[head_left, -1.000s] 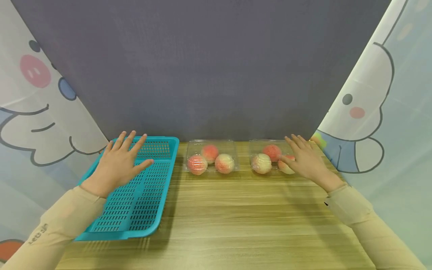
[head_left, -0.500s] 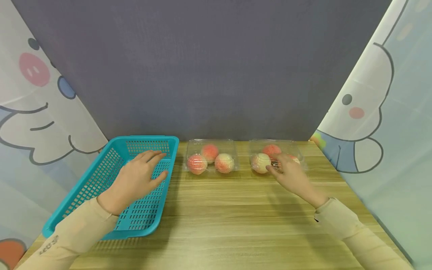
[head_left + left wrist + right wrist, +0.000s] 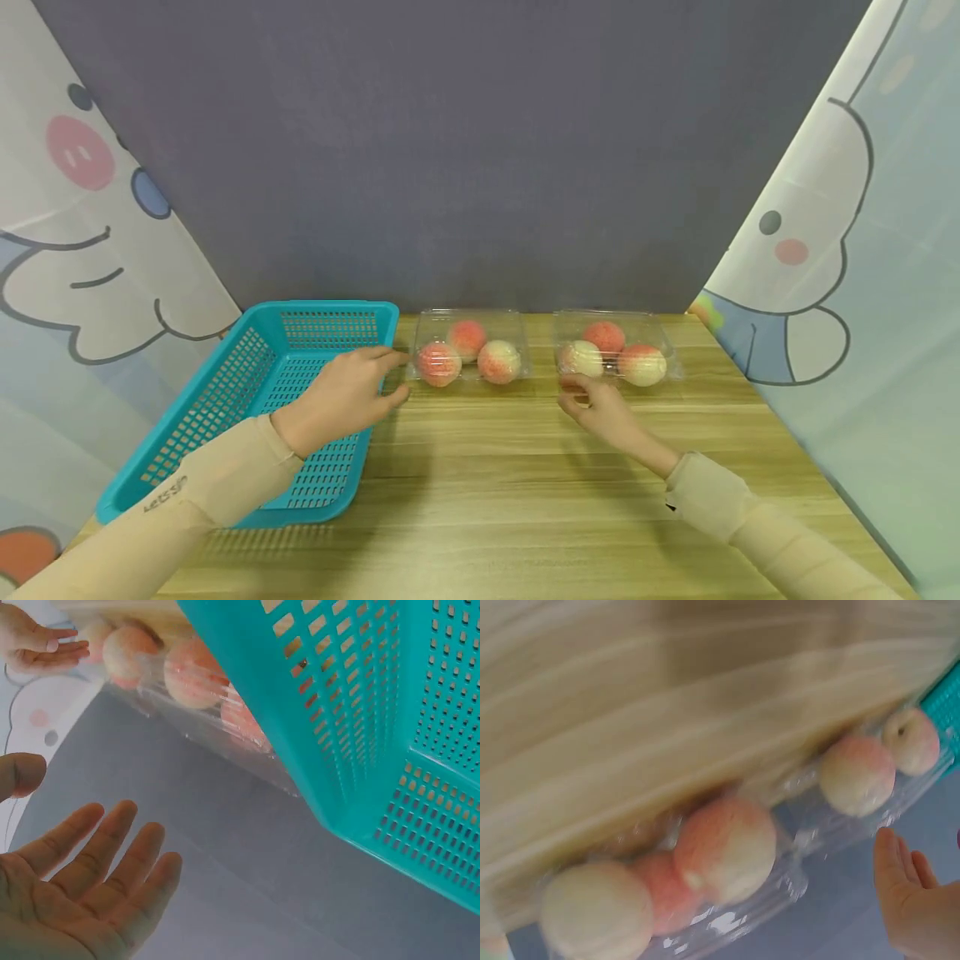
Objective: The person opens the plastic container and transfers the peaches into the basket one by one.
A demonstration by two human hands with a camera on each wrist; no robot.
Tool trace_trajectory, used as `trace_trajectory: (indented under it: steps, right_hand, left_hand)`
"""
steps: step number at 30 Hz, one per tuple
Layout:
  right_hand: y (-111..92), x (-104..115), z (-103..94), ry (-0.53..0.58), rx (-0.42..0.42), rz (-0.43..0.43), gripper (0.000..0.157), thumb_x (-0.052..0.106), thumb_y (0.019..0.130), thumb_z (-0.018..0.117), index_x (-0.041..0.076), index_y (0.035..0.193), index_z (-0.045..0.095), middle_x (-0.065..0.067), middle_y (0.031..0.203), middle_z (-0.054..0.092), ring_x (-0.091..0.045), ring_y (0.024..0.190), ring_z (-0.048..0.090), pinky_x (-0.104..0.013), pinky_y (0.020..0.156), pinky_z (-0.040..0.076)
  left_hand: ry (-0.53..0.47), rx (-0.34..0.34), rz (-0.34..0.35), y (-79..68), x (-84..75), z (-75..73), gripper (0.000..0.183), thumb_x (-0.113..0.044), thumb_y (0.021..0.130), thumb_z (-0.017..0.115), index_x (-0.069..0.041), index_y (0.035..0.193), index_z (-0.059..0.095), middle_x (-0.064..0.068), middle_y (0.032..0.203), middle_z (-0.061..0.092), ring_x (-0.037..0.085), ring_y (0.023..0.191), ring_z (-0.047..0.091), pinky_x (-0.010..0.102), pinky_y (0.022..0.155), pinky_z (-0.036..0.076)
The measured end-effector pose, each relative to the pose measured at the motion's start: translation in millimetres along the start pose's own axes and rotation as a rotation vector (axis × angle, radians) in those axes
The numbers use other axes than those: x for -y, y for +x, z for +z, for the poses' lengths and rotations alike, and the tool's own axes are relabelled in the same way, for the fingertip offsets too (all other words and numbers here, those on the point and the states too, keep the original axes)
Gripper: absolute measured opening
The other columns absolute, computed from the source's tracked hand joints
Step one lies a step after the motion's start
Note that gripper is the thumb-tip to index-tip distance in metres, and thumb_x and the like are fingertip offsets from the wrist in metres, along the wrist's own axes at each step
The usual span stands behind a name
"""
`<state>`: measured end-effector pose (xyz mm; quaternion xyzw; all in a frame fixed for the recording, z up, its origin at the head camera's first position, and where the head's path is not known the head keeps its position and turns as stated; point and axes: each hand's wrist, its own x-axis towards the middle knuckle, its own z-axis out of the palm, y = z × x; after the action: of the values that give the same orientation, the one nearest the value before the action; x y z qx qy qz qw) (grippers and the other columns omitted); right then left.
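My left hand (image 3: pixel 341 396) hovers over the right rim of a blue-green plastic basket (image 3: pixel 358 467), fingers extended toward a clear plastic box (image 3: pixel 491 318). Inside that box sit three peaches (image 3: pixel 439 364), pink and cream. A second clear box (image 3: pixel 637 320) to the right also holds three peaches (image 3: pixel 642 365). My right hand (image 3: pixel 606 414) is at the front left of this second box, fingers loosely bent with nothing in them. In the left wrist view the left palm (image 3: pixel 82 900) faces up to the camera, bare. The right wrist view shows right-hand fingers (image 3: pixel 900 862) spread near the boxes.
Both boxes stand at the back of a wood-grain table (image 3: pixel 495 500), against a dark grey panel (image 3: pixel 480 167). The basket takes up the left side. Cartoon-printed curtains (image 3: pixel 847 433) hang at both sides.
My left hand has moved right, from above the basket to its right rim. The right hand has come left and toward me, off the second box's right side. Boxes and basket stay put.
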<state>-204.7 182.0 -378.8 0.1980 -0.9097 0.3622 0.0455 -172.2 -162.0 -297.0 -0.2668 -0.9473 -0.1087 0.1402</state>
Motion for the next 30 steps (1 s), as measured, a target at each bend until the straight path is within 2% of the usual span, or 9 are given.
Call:
trace_trajectory:
  steps: [4, 9, 13, 17, 20, 21, 25, 27, 30]
  right_hand:
    - [7.6, 0.8, 11.7, 0.049, 0.044, 0.080, 0.046, 0.013, 0.088, 0.058, -0.007, 0.128, 0.046, -0.026, 0.127, 0.052, -0.040, 0.116, 0.050, -0.050, 0.095, 0.043]
    - [22.3, -1.7, 27.9, 0.192, 0.126, 0.172, 0.060, 0.015, 0.090, 0.055, -0.008, 0.139, 0.028, -0.027, 0.142, 0.032, -0.044, 0.128, 0.034, -0.053, 0.102, 0.035]
    - [30.7, -3.4, 40.3, 0.276, 0.178, 0.224, 0.068, 0.017, 0.092, 0.053, -0.007, 0.142, 0.014, -0.026, 0.148, 0.018, -0.044, 0.134, 0.023, -0.056, 0.103, 0.031]
    - [38.8, -6.5, 48.5, 0.301, 0.151, 0.270, 0.073, 0.021, 0.092, 0.054, -0.005, 0.144, 0.009, -0.024, 0.150, 0.013, -0.041, 0.136, 0.017, -0.055, 0.106, 0.027]
    - [45.1, -10.8, 52.1, 0.350, 0.120, 0.257, 0.076, 0.020, 0.092, 0.054, -0.004, 0.144, 0.004, -0.023, 0.151, 0.009, -0.041, 0.137, 0.015, -0.052, 0.109, 0.024]
    - [46.8, -12.3, 53.0, 0.371, 0.113, 0.248, 0.077, 0.019, 0.092, 0.054, -0.004, 0.144, 0.002, -0.022, 0.151, 0.008, -0.041, 0.137, 0.014, -0.052, 0.109, 0.024]
    - [52.8, -18.1, 57.1, 0.444, 0.100, 0.211, 0.079, 0.015, 0.091, 0.054, -0.004, 0.144, -0.001, -0.021, 0.152, 0.003, -0.038, 0.139, 0.009, -0.051, 0.111, 0.020]
    - [55.9, -20.5, 59.5, 0.458, 0.098, 0.212, 0.079, 0.015, 0.091, 0.055, -0.003, 0.145, -0.001, -0.021, 0.152, 0.003, -0.037, 0.140, 0.007, -0.051, 0.112, 0.019]
    - [60.8, -20.1, 60.7, 0.483, 0.099, 0.237, 0.081, 0.016, 0.090, 0.057, -0.002, 0.145, 0.000, -0.021, 0.152, 0.003, -0.037, 0.140, 0.005, -0.051, 0.112, 0.017]
  left_hand:
    - [-0.027, 0.009, 0.032, 12.9, -2.8, 3.4, 0.036, -0.021, 0.084, 0.062, 0.001, 0.112, 0.062, 0.016, 0.112, 0.063, 0.031, 0.098, 0.062, 0.043, 0.078, 0.054]
    - [-0.074, 0.040, 0.053, 29.3, -2.3, 10.3, 0.028, -0.014, 0.087, 0.057, -0.003, 0.112, 0.064, 0.010, 0.108, 0.065, 0.023, 0.089, 0.063, 0.036, 0.073, 0.053]
    - [-0.037, 0.105, 0.092, 43.0, -5.8, 16.7, 0.025, -0.011, 0.088, 0.055, -0.004, 0.110, 0.064, 0.006, 0.103, 0.066, 0.019, 0.084, 0.062, 0.031, 0.067, 0.051]
    - [0.030, 0.169, 0.146, 60.4, -13.2, 22.9, 0.024, -0.011, 0.087, 0.055, -0.003, 0.109, 0.062, 0.006, 0.099, 0.065, 0.016, 0.070, 0.059, 0.028, 0.057, 0.050]
    - [0.044, 0.217, 0.168, 73.7, -18.3, 28.4, 0.024, -0.014, 0.087, 0.056, -0.004, 0.108, 0.062, 0.007, 0.102, 0.064, 0.013, 0.061, 0.055, 0.025, 0.052, 0.047]
    - [0.043, 0.233, 0.171, 77.7, -19.7, 30.6, 0.024, -0.017, 0.088, 0.056, -0.005, 0.107, 0.063, 0.007, 0.108, 0.062, 0.013, 0.061, 0.055, 0.025, 0.053, 0.047]
    - [0.013, 0.269, 0.202, 89.8, -23.3, 41.1, 0.024, -0.022, 0.089, 0.058, -0.005, 0.105, 0.065, 0.007, 0.119, 0.057, 0.016, 0.074, 0.062, 0.026, 0.060, 0.051]
    - [0.025, 0.304, 0.212, 94.7, -24.4, 46.3, 0.031, -0.024, 0.089, 0.058, -0.005, 0.113, 0.062, 0.008, 0.126, 0.054, 0.021, 0.094, 0.062, 0.030, 0.074, 0.053]
    - [0.064, 0.384, 0.202, 102.3, -25.0, 53.6, 0.048, -0.027, 0.090, 0.057, -0.005, 0.131, 0.048, 0.011, 0.135, 0.047, 0.026, 0.121, 0.048, 0.038, 0.097, 0.045]
